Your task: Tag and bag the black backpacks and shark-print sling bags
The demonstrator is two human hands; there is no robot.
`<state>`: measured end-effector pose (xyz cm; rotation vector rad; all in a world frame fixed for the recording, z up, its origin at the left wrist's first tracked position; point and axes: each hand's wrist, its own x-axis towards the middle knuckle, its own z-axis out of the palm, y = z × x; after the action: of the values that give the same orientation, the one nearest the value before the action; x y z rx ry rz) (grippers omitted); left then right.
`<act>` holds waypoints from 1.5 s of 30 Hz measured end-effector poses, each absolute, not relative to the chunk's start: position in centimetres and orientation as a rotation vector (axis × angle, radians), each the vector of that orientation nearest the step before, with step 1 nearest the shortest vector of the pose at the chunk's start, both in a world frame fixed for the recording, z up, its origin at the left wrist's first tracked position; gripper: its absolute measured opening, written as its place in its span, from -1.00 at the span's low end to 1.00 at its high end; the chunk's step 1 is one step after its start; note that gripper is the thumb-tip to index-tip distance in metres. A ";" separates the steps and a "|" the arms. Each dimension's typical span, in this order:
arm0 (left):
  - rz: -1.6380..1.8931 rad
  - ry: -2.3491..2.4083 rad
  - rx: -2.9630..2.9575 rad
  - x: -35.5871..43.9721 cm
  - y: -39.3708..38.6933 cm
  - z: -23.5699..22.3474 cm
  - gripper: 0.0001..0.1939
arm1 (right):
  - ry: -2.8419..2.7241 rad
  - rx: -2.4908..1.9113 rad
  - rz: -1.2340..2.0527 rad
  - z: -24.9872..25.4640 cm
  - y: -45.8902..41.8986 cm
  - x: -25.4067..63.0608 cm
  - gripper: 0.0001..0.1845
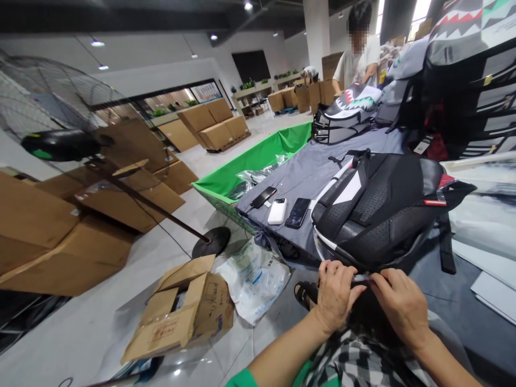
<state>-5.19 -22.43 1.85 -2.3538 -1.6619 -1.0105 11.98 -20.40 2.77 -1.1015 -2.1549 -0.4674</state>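
The left hand (pixel 336 295) and the right hand (pixel 399 306) are at the lower edge of a black backpack (pixel 374 209), and the fingers (pixel 377 280) pinch this edge, on grey cloth (pixel 306 166).

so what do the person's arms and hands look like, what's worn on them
The left hand and right hand are bare, without gloves. A green sleeve shows on the left arm; the right forearm shows no sleeve. Black-and-white checked fabric lies between the arms, perhaps the same top; cannot tell.
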 end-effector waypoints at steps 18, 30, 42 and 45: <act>-1.394 -1.482 -2.513 -5.9 -21.6 1.5 -0.72 | -1.968 -1.080 -0.546 3.1 -20.3 12.3 -0.79; -1.623 -2.114 -2.339 -5.4 -21.5 1.8 -0.67 | -2.180 -0.925 -0.308 -0.7 -23.2 12.2 -0.54; -1.525 -1.495 -2.225 -6.4 -23.1 1.5 -0.82 | -2.144 -1.001 -0.464 -0.4 -21.2 11.5 -0.75; -1.331 -1.061 -2.293 -7.1 -24.8 -0.3 -0.73 | -2.179 -1.004 -0.481 0.0 -21.1 11.5 -0.74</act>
<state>-7.13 -24.77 -0.34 -2.2928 -1.0607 -1.3314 11.52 -21.10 0.00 -1.0037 -2.1794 -0.4810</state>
